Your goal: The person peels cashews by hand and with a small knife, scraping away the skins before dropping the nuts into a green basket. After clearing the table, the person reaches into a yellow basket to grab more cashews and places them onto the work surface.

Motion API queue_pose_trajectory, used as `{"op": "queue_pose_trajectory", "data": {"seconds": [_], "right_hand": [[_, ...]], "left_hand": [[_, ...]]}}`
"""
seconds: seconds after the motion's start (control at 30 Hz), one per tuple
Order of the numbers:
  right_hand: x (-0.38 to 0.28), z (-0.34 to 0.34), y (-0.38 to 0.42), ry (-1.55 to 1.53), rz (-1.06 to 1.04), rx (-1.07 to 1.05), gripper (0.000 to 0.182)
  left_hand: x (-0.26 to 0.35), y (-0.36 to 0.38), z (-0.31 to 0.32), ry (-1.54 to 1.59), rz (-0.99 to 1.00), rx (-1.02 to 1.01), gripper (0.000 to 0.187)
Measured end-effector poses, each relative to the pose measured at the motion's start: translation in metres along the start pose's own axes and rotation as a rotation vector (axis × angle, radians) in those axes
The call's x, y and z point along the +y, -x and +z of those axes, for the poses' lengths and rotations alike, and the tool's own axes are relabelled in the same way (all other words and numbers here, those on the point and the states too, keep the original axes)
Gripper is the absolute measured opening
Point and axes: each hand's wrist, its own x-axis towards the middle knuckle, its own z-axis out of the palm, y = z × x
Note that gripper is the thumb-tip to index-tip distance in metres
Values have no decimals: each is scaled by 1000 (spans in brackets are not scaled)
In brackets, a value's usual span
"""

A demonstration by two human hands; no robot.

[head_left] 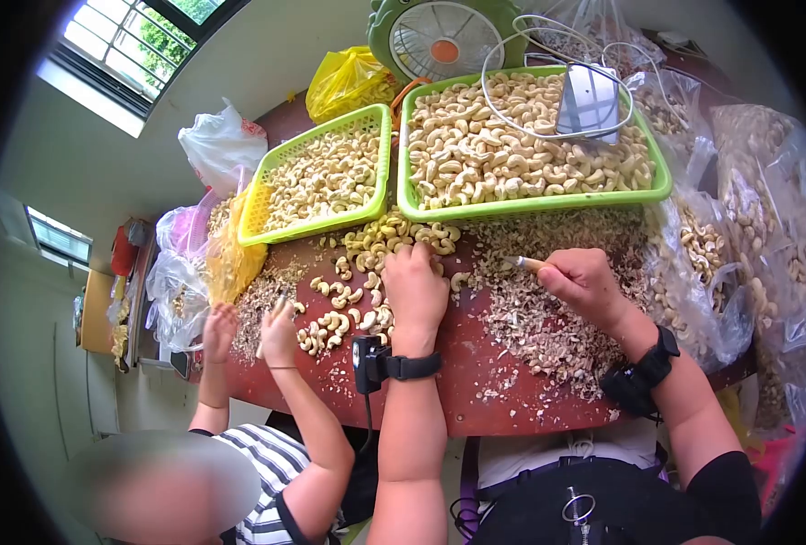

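My left hand [415, 289] lay curled, fingers closed over pale curved cashews [367, 272]; right hand [585, 282] fingers gripped thin metal-tipped peeling tool [523, 263] above flaky brown husk litter [539, 318] on reddish desk [494, 400].

co-worker's face [162, 481] blurred, left hand [414, 289] covering cashews, tool tip [515, 262] indistinct

No legible text, label, brand, number or sign anywhere in view. Green baskets [530, 204]: plain, unmarked. Yellow bag [348, 82] and white bag [217, 141]: no readable print. Fan [439, 41]: face blank, no marking made out. White device [589, 100] on cashews: no lettering resolved. Wrist straps [412, 366] on both arms: black, nothing readable. Clear bags [766, 182] at right: unprinted so far as visible.
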Motion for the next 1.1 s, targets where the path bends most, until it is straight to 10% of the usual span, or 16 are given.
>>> {"op": "queue_pose_trajectory", "data": {"seconds": [0.13, 0.33, 1.1], "right_hand": [[-5, -7, 0, -37, 9, 35, 34], [-13, -7, 0, -130, 7, 20, 33], [8, 10, -4, -239, 166, -157, 39]], "left_hand": [[6, 0, -13, 234, -26, 258, 15], [31, 3, -36, 1629, -496, -268, 19], [45, 7, -33, 1810, -167, -497, 40]]}}
